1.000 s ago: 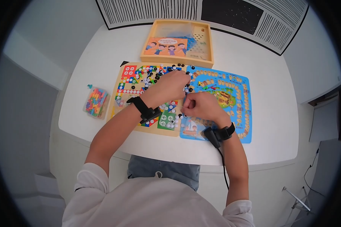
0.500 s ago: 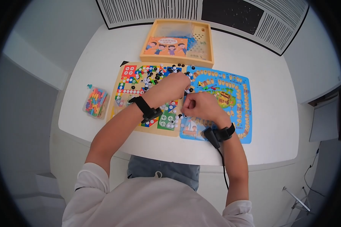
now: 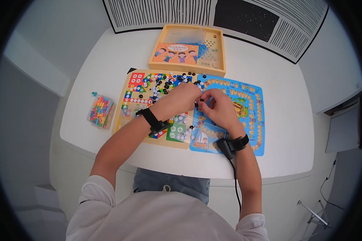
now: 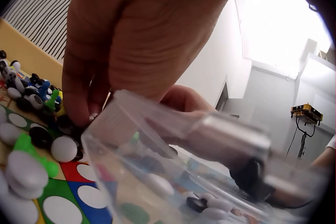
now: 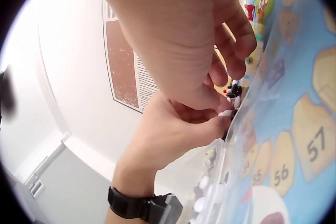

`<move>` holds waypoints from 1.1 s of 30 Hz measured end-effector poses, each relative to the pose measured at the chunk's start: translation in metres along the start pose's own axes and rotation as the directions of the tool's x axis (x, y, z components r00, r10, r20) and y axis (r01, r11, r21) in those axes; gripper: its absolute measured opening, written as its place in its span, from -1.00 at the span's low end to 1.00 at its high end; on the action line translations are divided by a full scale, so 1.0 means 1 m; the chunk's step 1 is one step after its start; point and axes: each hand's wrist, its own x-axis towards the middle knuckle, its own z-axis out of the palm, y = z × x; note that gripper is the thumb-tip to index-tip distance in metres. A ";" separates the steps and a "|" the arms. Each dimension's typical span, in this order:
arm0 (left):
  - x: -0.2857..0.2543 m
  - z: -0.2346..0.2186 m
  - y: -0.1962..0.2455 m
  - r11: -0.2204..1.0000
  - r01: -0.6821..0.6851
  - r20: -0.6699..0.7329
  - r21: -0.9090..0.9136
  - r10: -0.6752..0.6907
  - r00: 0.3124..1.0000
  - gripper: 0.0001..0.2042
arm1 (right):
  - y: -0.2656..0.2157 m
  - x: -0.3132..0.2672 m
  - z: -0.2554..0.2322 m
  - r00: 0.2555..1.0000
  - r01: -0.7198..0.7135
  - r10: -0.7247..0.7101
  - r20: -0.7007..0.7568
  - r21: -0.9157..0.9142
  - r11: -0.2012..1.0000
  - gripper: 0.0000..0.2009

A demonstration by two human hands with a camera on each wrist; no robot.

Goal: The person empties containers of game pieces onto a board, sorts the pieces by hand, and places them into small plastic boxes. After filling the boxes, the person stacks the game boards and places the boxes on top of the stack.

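Observation:
Over the middle of the ludo-patterned board [image 3: 126,120], my left hand [image 3: 185,97] points down, and its thumb and fingers pinch white go stones [image 5: 226,112]. My right hand [image 3: 221,107] is close beside it with bent fingers, the fingertips near a black stone [image 3: 201,100]; I cannot tell whether it grips one. Below both hands, a clear plastic box [image 3: 211,134] rests across the join with the blue numbered board [image 3: 258,120]. White and black stones show in and through the box. More black and white stones [image 4: 64,149] lie loose near the left hand, among green pegs [image 4: 52,100].
A wooden tray [image 3: 187,71] at the back holds an orange booklet [image 3: 175,54] and a blue bag [image 3: 202,50]. On the left stands a clear tub of colourful pegs [image 3: 101,110]. A black cable [image 3: 234,176] hangs from the right wrist over the table edge.
My right hand has moved up and away from me, next to the left fingertips. The clear box is now more exposed below it. The left hand stays about where it was.

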 end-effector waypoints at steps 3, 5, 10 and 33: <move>-0.002 -0.002 0.000 0.998 0.038 0.018 0.045 -0.038 0.999 -0.85 | 0.000 -0.003 0.003 0.998 0.063 -0.066 -0.015 -0.154 0.986 -0.71; -0.005 -0.005 0.003 0.999 0.051 0.024 -0.002 -0.051 0.998 -0.84 | 0.001 -0.005 0.009 0.995 0.097 -0.100 -0.001 -0.234 0.967 -0.69; -0.013 -0.008 0.006 0.993 0.049 -0.027 -0.109 -0.052 0.998 -0.82 | 0.006 -0.003 0.014 0.990 0.134 -0.143 -0.014 -0.263 0.956 -0.76; -0.100 0.001 0.053 0.994 0.079 -0.140 -0.080 -0.089 0.986 -0.86 | 0.008 -0.001 0.012 0.983 0.186 -0.160 0.094 -0.526 0.830 -0.88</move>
